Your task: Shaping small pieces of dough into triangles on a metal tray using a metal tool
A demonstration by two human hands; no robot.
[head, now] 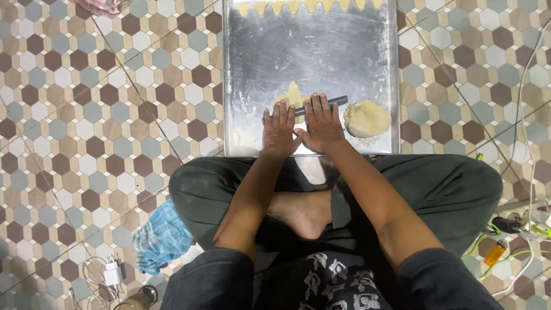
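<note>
**A:** Head view, looking straight down: a person sits cross-legged on a hexagon-tiled floor (103, 115) before a metal tray (313, 46). Where do the hands sit?

**B:** Both rest flat on a thin dark rolling pin (333, 101) near the tray's close edge. The left hand (279, 129) and right hand (321, 123) lie side by side, thumbs almost touching, palms down.

**A:** And the fingers?

**B:** Straight and only slightly spread on each hand, pressed on top of the pin, not curled round it. Nothing is clamped.

**A:** Which way does the pin run?

**B:** Its long axis goes across the body, left to right, tilted a little so the right end sits farther from the person. That right end pokes out past the right hand's fingertips; the left end is mostly hidden under the left hand.

**A:** The dough?

**B:** A small flattened piece (294, 93) shows just beyond the fingertips of the left hand, touching or partly under the pin; I cannot tell how much lies beneath. A rounded dough ball (367, 118) sits on the tray just right of the right hand, apart from it, so that hand is the nearer one.

**A:** Anything else on the tray?

**B:** A row of zigzag-cut dough shapes (310, 6) along the far edge, well apart from the hands.

**A:** Around the person?

**B:** A blue cloth (163, 235) by the left knee, a white charger (113, 272) near it, cables (525, 227) at right.
</note>
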